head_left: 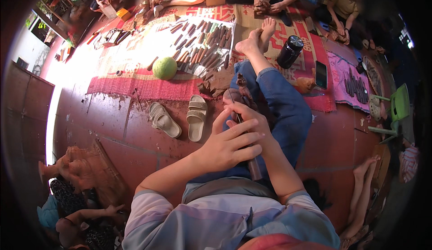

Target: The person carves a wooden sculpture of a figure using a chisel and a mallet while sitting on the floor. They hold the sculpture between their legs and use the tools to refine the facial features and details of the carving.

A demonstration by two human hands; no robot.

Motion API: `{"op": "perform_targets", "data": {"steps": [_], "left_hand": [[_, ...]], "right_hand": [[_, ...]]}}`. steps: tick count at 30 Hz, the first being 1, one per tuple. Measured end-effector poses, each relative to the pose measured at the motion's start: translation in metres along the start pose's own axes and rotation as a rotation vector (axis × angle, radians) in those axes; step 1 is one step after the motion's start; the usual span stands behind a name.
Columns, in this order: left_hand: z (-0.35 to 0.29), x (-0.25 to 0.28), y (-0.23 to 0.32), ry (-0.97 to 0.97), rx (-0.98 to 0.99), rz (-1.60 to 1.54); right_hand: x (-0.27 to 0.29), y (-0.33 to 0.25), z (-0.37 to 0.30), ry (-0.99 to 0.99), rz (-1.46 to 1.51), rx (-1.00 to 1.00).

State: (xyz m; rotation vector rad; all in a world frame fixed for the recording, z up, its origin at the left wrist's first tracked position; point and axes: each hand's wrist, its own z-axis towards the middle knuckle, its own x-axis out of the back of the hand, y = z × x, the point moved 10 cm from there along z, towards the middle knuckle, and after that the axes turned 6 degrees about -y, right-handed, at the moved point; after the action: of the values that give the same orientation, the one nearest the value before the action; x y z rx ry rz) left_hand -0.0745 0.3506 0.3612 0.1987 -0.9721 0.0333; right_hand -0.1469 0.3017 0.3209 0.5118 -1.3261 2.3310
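My two hands are together over my lap. My left hand (234, 144) lies across a carving chisel (254, 170), its fingers curled over the shaft and partly over the other hand. My right hand (252, 117) is closed around the same chisel nearer its blade; the left fingers hide part of this grip. The chisel's brown handle end points back toward my waist, and its thin blade points away from me. Just beyond the fingertips, a brown carved wood piece (243, 87) rests between my jeans-clad legs. Whether the blade touches it I cannot tell.
Rows of chisels (200, 47) lie on a white cloth beside a green round fruit (164, 68). Sandals (196, 117) stand left of my legs. A black flask (290, 52) and phone (321, 74) are to the right, near a green chair (398, 104). Other people sit around.
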Motion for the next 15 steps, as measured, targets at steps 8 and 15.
{"op": "perform_targets", "data": {"steps": [8,15], "left_hand": [[-0.071,0.006,-0.196,0.241,0.964,-0.311],[-0.201,-0.141,-0.364,-0.07,1.082,-0.047]], "right_hand": [[0.123,0.087,-0.094,0.528,-0.108,-0.235],[0.117,0.11,-0.112,0.366,-0.628,-0.398]]}}
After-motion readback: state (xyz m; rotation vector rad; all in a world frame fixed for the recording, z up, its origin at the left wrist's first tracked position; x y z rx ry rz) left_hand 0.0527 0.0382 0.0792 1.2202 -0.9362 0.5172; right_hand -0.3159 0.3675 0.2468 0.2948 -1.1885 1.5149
